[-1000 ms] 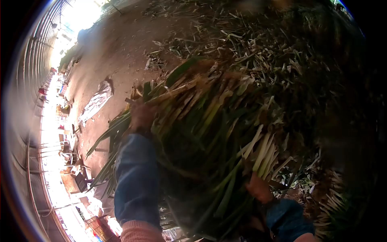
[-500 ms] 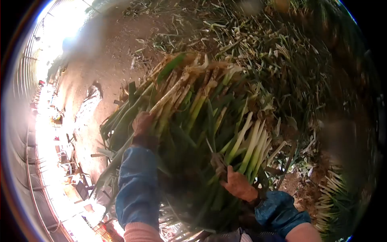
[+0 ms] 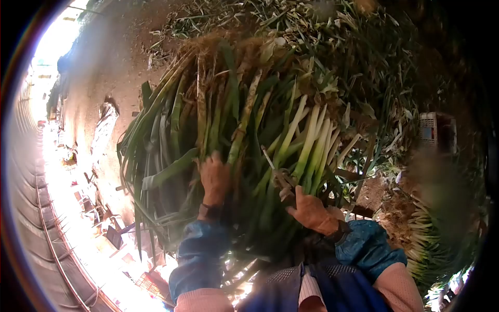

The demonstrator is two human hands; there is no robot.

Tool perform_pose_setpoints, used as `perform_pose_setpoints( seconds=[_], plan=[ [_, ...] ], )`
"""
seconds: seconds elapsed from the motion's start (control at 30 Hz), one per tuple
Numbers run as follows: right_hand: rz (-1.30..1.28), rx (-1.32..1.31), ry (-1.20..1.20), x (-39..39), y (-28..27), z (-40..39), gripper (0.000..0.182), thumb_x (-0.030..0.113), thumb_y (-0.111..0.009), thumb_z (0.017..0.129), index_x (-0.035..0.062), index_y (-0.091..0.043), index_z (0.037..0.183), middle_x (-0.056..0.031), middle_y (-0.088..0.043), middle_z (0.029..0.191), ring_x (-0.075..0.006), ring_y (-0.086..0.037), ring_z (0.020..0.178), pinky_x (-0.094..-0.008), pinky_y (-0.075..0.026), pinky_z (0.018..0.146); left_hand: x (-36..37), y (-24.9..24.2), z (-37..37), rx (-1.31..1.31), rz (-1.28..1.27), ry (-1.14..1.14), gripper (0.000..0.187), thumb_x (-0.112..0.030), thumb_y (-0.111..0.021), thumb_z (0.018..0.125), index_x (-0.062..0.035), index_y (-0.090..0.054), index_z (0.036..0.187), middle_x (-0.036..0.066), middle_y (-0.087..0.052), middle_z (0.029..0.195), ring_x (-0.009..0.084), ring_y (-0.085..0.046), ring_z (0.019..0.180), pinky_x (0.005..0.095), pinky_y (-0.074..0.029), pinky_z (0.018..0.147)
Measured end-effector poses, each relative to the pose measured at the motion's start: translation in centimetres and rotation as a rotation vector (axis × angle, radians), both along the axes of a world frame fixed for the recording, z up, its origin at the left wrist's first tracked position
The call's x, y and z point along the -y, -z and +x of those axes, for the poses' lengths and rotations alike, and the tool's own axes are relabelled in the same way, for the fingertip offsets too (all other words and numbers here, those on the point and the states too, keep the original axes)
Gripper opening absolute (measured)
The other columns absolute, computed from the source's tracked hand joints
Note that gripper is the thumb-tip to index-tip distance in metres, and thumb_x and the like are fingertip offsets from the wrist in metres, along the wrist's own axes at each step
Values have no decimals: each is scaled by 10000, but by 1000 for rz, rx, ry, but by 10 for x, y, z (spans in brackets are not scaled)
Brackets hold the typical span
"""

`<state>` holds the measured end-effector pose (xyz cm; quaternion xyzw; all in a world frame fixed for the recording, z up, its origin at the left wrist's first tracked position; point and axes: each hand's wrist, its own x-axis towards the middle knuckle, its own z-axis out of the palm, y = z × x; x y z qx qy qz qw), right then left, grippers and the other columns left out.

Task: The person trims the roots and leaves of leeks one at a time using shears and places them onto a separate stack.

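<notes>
Left hand (image 3: 214, 177) pressed into the near side of a big bundle of green onions (image 3: 244, 119), fingers curled around a few stalks, wrist in a dark band, blue sleeve below. Right hand (image 3: 307, 210) closed on stalks lower on the bundle's right, thumb up; possibly a small metal tool (image 3: 278, 174) pinched there too, though blur and leaves make that hard to tell. Bundle raised between both hands and filling the space ahead of them: white and pale-green stems fanned above the right hand, long dark-green leaves drooping past the left hand, brownish dry tips and roots at the far end. Beyond the hands, bare dirt floor (image 3: 93, 99) strewn with cut leaves and trimmings. Up and to the right of the right hand, a pale slatted crate (image 3: 429, 129), contents not visible. Below and right of the right hand, another heap of onions (image 3: 431, 244) with white stems lying on the ground. Far off to the left of the left hand, bright daylight and blurred clutter.
</notes>
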<state>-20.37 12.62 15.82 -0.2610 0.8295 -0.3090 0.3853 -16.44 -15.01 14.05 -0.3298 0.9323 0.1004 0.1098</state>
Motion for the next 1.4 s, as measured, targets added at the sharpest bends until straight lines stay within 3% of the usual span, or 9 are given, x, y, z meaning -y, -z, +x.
perform_pose_setpoints(
  seconds=[0.4, 0.6, 0.7, 0.77, 0.83, 1.0, 1.13, 1.3, 1.4],
  plan=[
    [-164, -90, -69, 31, 15, 0, 660, 289, -621, 766, -132, -305, 1164, -244, -571, 655, -387, -588, 641, -442, -476, 553, -46, 37, 0, 90, 13, -10, 236, -236, -599, 742, -76, -521, 897, 145, -584, 888, 342, -574, 870, 433, -487, 680],
    [54, 55, -170, 10, -21, 9, 690, 275, -643, 745, -137, -300, 1179, -255, -584, 692, -391, -604, 699, -419, -496, 584, -52, 33, 2, 22, 2, 21, 191, -194, -542, 777, -42, -513, 888, 168, -600, 882, 356, -584, 849, 446, -482, 685],
    [-8, 26, -97, 9, 5, 20, 705, 278, -647, 745, -143, -299, 1190, -244, -591, 696, -381, -610, 703, -415, -492, 585, -62, 28, -4, 64, -16, 16, 191, -181, -502, 794, -18, -501, 893, 186, -608, 893, 379, -584, 851, 464, -472, 691],
    [-248, -540, -109, 11, 32, 15, 699, 267, -642, 748, -155, -299, 1188, -249, -590, 694, -385, -608, 701, -430, -488, 592, -68, 20, -8, 148, 40, -12, 206, -189, -479, 803, -12, -493, 907, 206, -612, 905, 396, -584, 861, 477, -464, 698],
    [-326, -679, -84, 14, 37, 6, 689, 255, -629, 758, -173, -296, 1182, -252, -583, 696, -389, -598, 686, -438, -484, 591, -70, 16, -17, 232, 132, -54, 228, -208, -461, 812, -14, -484, 927, 229, -613, 916, 414, -582, 875, 489, -458, 707],
    [-17, -28, -109, 8, -6, -8, 644, 229, -579, 797, -220, -289, 1158, -241, -546, 715, -368, -550, 612, -432, -471, 549, -69, 1, -15, 275, 209, -91, 314, -241, -473, 803, -31, -458, 1036, 255, -606, 927, 415, -578, 900, 486, -447, 752],
    [-97, -174, -45, 27, 23, -21, 646, 241, -574, 796, -209, -287, 1160, -235, -558, 711, -369, -561, 610, -441, -467, 539, -76, -23, 18, 191, 384, -91, 471, -238, -540, 782, -43, -407, 1190, 253, -596, 952, 397, -570, 936, 462, -436, 811],
    [-229, -389, -58, 36, 34, -28, 671, 254, -597, 776, -193, -290, 1172, -216, -558, 677, -372, -562, 583, -440, -473, 543, -66, -28, 60, -30, 832, -219, 507, -182, -573, 740, -28, -430, 1201, 219, -571, 1040, 335, -551, 989, 397, -425, 830],
    [-12, -21, -141, 23, -4, -9, 676, 261, -603, 777, -194, -297, 1172, -202, -539, 689, -346, -543, 564, -421, -473, 533, -53, 10, 115, -103, 966, -177, 476, -141, -561, 717, -22, -467, 1168, 207, -529, 1130, 308, -519, 1034, 360, -410, 853]
  ],
)
